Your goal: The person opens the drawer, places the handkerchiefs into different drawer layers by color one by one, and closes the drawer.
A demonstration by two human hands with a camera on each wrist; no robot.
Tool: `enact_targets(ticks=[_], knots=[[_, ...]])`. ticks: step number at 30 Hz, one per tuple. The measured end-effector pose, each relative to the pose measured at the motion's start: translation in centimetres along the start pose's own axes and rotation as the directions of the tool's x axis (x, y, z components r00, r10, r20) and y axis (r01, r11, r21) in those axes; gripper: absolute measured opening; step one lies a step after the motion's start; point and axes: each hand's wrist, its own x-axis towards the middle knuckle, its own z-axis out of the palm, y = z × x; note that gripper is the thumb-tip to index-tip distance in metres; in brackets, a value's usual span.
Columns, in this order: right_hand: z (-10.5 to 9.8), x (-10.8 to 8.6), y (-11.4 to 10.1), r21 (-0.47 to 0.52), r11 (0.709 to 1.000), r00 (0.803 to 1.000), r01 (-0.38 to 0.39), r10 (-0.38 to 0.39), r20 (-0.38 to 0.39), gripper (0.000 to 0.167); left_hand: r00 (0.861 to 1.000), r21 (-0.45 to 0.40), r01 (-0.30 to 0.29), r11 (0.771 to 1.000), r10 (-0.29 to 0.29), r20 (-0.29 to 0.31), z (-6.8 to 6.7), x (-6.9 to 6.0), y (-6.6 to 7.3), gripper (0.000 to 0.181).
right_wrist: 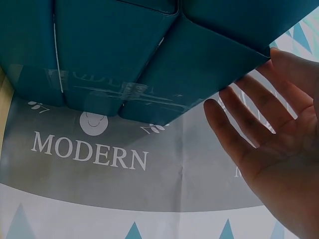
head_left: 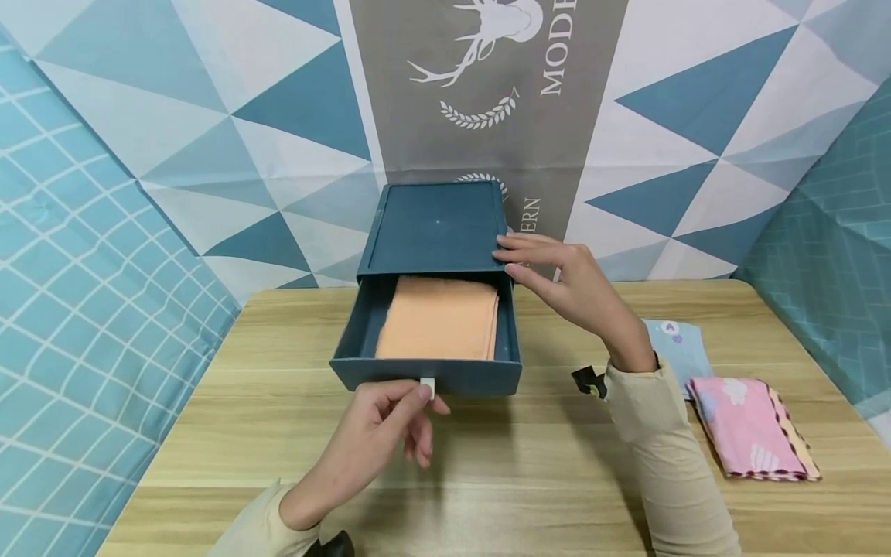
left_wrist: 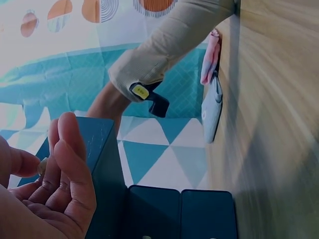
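Observation:
A dark blue drawer cabinet (head_left: 438, 228) stands at the back of the table, its top drawer (head_left: 480, 377) pulled out toward me. Inside that drawer lies a folded orange towel (head_left: 438, 319). My left hand (head_left: 379, 429) pinches the small white knob (head_left: 428, 388) on the drawer front between thumb and finger; the left wrist view shows the knob (left_wrist: 42, 166) too. On the cabinet's upper right edge rests my right hand (head_left: 574, 282), fingers extended. In the right wrist view, its fingertips (right_wrist: 212, 105) touch the cabinet's side (right_wrist: 199, 69).
Two lower drawer fronts (left_wrist: 154, 209) show closed in the left wrist view. To the right on the wooden table (head_left: 278, 433) lie a light blue cloth (head_left: 678, 346) and a folded pink patterned cloth (head_left: 745, 425). A patterned backdrop (head_left: 292, 100) stands right behind the cabinet.

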Motion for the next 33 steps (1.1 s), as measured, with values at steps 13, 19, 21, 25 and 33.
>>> enact_targets(ticks=[13, 19, 21, 25, 33], knots=[[0.1, -0.1, 0.0, -0.002, 1.0, 1.0, -0.001, 0.001, -0.003, 0.029, 0.999, 0.016, 0.01, 1.0, -0.009, -0.037, -0.5, 1.8, -0.6, 0.035], [0.0, 0.0, -0.1, 0.015, 1.0, 1.0, -0.012, 0.012, -0.002, 0.029, 0.999, 0.015, 0.001, 1.0, -0.001, -0.051, -0.8, 2.7, -0.8, 0.033], [0.0, 0.0, -0.2, 0.015, 1.0, 1.0, -0.017, 0.017, 0.002, 0.029, 0.998, 0.017, 0.001, 1.0, 0.0, -0.056, -0.8, 3.0, -0.8, 0.032], [-0.1, 0.0, -0.2, 0.011, 1.0, 1.0, -0.018, 0.018, 0.006, 0.029, 0.998, 0.018, -0.003, 1.0, 0.004, -0.065, -1.0, 3.7, -1.0, 0.032], [-0.1, 0.0, -0.1, 0.012, 1.0, 1.0, -0.026, 0.026, 0.002, 0.029, 0.996, 0.031, -0.029, 0.999, 0.031, -0.086, -1.4, 5.6, -1.8, 0.036]])
